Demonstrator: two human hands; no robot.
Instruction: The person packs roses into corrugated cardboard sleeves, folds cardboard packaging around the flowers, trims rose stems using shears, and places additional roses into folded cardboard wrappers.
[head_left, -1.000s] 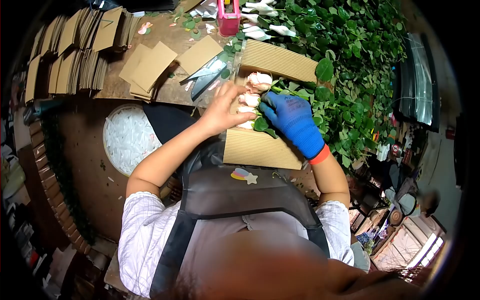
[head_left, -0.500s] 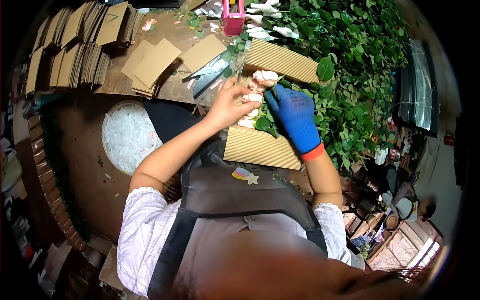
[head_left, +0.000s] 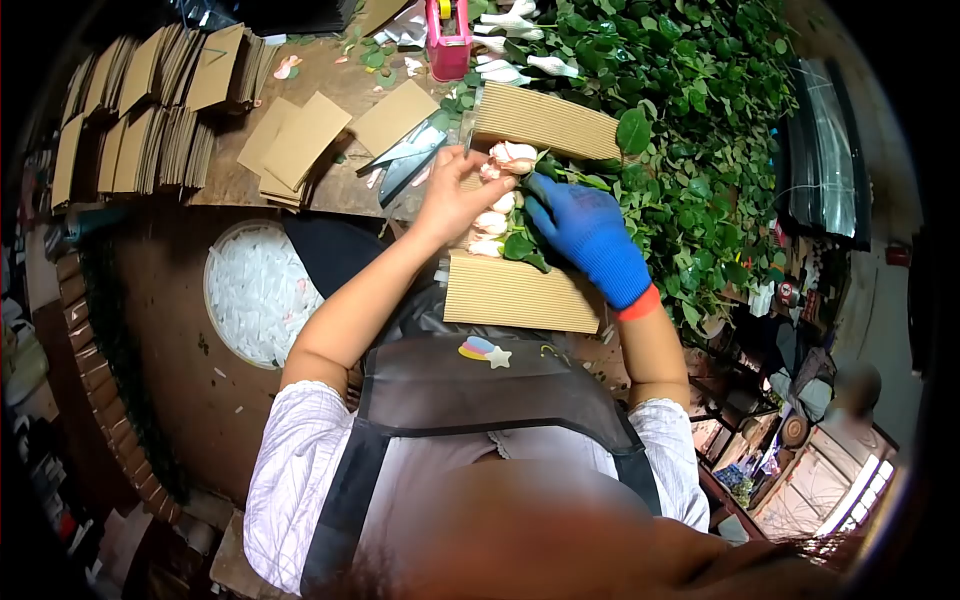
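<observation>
Between corrugated cardboard flaps (head_left: 522, 292), the pale roses (head_left: 514, 157) look light and easily bruised, best held by their stems; left hand (head_left: 447, 205) and gloved right hand (head_left: 590, 228) meet closely there, their grip unclear.

Left hand (head_left: 450, 198) touches pink roses (head_left: 514, 157)

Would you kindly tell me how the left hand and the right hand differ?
The left hand is bare, while the right hand wears a blue glove with an orange cuff. The left hand is at the blooms of the pale pink roses, while the right hand is on their leafy side. Both have bent fingers and lie between the ribbed cardboard flaps.
</observation>
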